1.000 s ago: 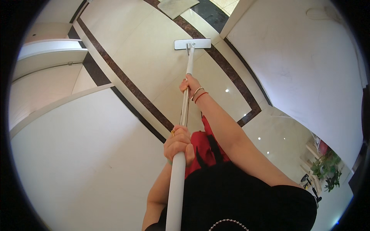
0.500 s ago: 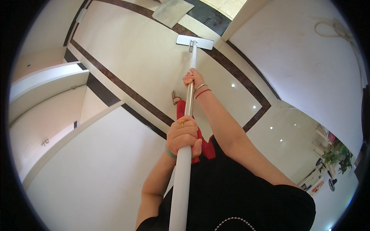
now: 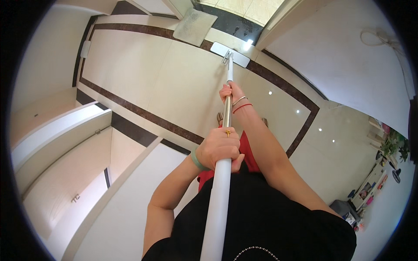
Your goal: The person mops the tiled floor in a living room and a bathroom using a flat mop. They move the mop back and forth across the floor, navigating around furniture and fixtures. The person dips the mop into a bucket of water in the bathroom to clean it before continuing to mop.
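Here, I see, left hand (image 3: 220, 147) and right hand (image 3: 232, 91) curl fully round the mop (image 3: 227, 114), whose head (image 3: 241, 58), at their twelve o'clock, might snag the mat (image 3: 194, 27) at eleven if swung that way.

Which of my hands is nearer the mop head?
Right. Your right hand grips the pole short of the mop head; your left hand grips it farther back, nearer you.

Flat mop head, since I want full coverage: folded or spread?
Spread: the white flat mop head shows as one straight, unfolded plate at the far end of the pole.
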`<state>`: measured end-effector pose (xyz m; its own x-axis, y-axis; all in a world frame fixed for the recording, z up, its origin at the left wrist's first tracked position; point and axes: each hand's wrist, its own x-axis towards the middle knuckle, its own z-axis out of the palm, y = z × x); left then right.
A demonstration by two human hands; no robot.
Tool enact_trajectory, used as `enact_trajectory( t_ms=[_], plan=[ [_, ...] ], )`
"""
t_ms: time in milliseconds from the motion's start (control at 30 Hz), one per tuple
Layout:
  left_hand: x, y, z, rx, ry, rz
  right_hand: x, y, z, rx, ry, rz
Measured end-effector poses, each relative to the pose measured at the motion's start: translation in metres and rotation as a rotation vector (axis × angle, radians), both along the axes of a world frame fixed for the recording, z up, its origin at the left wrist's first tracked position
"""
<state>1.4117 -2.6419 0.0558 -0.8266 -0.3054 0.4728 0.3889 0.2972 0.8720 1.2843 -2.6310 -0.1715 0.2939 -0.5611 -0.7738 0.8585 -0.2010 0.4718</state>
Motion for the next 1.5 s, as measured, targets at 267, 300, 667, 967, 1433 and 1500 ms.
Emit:
enact_trajectory(
  t_ms=[267, 300, 667, 967, 1433, 1500],
  plan=[
    [-0.003, -0.049, -0.001, 0.052, 0.071, 0.074, 0.0, -0.056, -0.005, 0.101, 0.175, 0.17],
    [-0.007, -0.054, 0.0, 0.09, 0.086, 0.106, -0.003, -0.066, -0.006, 0.146, 0.231, 0.192],
    [-0.029, -0.138, -0.023, 0.125, 0.138, 0.183, -0.035, -0.155, -0.021, 0.197, 0.41, 0.118],
    [-0.057, -0.221, -0.052, 0.167, 0.105, 0.211, -0.077, -0.235, -0.05, 0.256, 0.492, 0.14],
    [-0.163, -0.33, -0.1, 0.109, 0.117, 0.166, -0.208, -0.329, -0.082, 0.173, 0.461, 0.041],
    [-0.164, -0.336, -0.098, 0.14, 0.1, 0.182, -0.212, -0.331, -0.081, 0.225, 0.442, 0.031]
  ],
)
